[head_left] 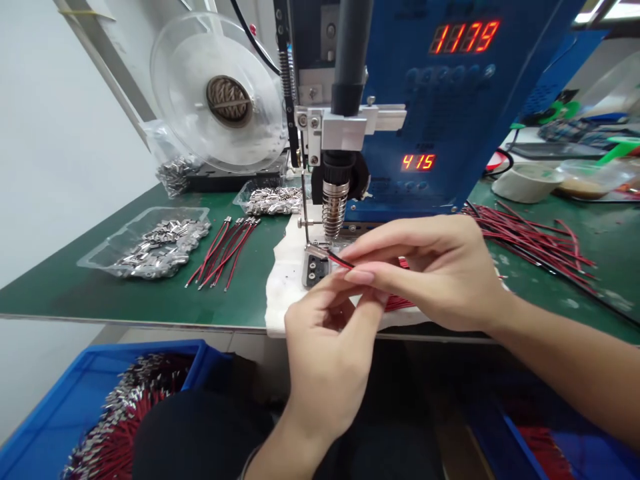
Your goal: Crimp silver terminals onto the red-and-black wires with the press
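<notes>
My right hand (440, 273) pinches a red-and-black wire (341, 261) between thumb and fingers, close behind its small metal connector (317, 251). My left hand (330, 353) is just below, its thumb and fingers closed together against the same wire under the right thumb; part of that grip is hidden. The connector rests at a small black fixture (313, 273), where a thin metal feed tube (304, 207) points down at it. Just above and to the right hangs the soldering iron (335, 207), with a spring around its lower end.
A blue machine (425, 100) with red digits stands behind. Leftward are a solder reel (175, 87), a tray of metal connectors (200, 212), another such tray (245, 197) and finished wires (225, 250). Loose wires (530, 233) lie right. A blue bin (200, 360) sits below the table.
</notes>
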The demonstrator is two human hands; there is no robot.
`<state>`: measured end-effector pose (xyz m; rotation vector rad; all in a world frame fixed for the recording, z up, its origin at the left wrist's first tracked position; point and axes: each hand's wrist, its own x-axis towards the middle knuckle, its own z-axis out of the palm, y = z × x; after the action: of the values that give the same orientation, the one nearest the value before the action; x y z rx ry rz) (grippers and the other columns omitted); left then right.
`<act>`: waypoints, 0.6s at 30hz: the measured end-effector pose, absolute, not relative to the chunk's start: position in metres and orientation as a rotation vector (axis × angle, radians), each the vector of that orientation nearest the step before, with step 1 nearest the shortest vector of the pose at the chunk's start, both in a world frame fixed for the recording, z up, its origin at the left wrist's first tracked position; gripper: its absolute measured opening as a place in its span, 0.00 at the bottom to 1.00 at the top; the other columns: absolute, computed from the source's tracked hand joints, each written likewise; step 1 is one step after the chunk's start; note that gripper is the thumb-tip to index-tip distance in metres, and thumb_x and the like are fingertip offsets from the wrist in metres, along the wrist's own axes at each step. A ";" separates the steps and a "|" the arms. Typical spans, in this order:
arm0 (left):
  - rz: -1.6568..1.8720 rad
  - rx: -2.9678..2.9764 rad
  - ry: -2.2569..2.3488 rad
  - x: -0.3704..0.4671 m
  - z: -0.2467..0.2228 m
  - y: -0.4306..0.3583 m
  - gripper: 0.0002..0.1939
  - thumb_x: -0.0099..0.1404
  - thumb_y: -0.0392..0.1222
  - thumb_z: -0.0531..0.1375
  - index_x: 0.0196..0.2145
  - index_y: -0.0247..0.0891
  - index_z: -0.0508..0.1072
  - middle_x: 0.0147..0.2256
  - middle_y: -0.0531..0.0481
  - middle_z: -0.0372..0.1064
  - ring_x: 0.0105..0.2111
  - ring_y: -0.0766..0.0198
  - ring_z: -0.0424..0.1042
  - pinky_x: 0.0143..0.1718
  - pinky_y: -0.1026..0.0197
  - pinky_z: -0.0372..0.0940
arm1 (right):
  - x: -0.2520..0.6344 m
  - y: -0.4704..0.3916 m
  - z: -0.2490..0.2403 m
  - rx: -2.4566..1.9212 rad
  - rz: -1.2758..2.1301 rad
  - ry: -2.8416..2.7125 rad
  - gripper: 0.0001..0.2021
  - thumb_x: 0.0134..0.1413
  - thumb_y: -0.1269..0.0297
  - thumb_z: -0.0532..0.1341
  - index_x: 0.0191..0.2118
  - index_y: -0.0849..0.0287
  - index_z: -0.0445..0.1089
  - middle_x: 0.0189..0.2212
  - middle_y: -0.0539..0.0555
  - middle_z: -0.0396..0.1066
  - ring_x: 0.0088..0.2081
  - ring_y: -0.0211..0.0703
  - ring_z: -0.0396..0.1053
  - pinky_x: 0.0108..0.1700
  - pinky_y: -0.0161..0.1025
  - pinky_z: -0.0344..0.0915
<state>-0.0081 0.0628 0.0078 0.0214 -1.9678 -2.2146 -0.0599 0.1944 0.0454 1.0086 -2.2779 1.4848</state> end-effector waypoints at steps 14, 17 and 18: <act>-0.541 0.404 -2.745 -0.066 0.039 -0.053 0.10 0.59 0.48 0.61 0.28 0.43 0.81 0.26 0.48 0.76 0.30 0.53 0.73 0.31 0.56 0.62 | -0.069 0.210 0.057 0.831 1.270 -2.377 0.19 0.58 0.51 0.66 0.22 0.59 0.75 0.16 0.51 0.68 0.18 0.34 0.61 0.18 0.35 0.52; -0.148 0.409 -2.875 -0.087 0.043 -0.058 0.14 0.60 0.50 0.57 0.33 0.46 0.82 0.32 0.44 0.78 0.37 0.42 0.75 0.33 0.50 0.64 | -0.071 0.210 0.057 0.883 1.164 -2.363 0.23 0.60 0.54 0.65 0.17 0.59 0.67 0.11 0.47 0.59 0.16 0.30 0.52 0.18 0.35 0.46; -0.082 0.408 -2.889 -0.092 0.044 -0.057 0.16 0.60 0.50 0.55 0.34 0.46 0.82 0.33 0.44 0.78 0.38 0.41 0.75 0.33 0.48 0.64 | -0.071 0.211 0.057 0.897 1.135 -2.351 0.24 0.60 0.55 0.65 0.16 0.59 0.64 0.11 0.46 0.56 0.16 0.30 0.49 0.18 0.36 0.45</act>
<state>-0.0916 -0.0569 0.0439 0.4075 -2.8894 -0.0817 -0.0712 0.2108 0.0571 0.8974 -2.3511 1.1347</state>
